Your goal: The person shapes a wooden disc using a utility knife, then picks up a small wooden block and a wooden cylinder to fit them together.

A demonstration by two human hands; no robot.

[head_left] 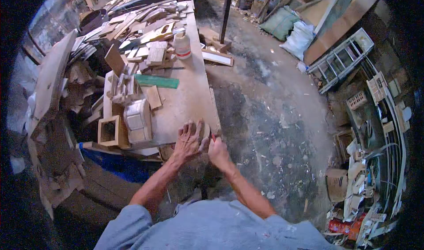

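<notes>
1. Red tool (213, 137), in the head view, sits in my right hand (218, 155), fingers curled tightly around it at the table's edge; my grip hides most of it.
2. My left hand (189, 141) lies palm down, fingers spread, just beside the right, against a pale wooden piece (206, 129) on the table (194, 86).
3. Left of my hands, a wooden box (123, 133) shows a dark, open front.
4. Beyond my hands stands a white bottle (182, 46); I can't tell its contents.
5. Well to my right, a cardboard box (336, 185) hides its inside.
</notes>
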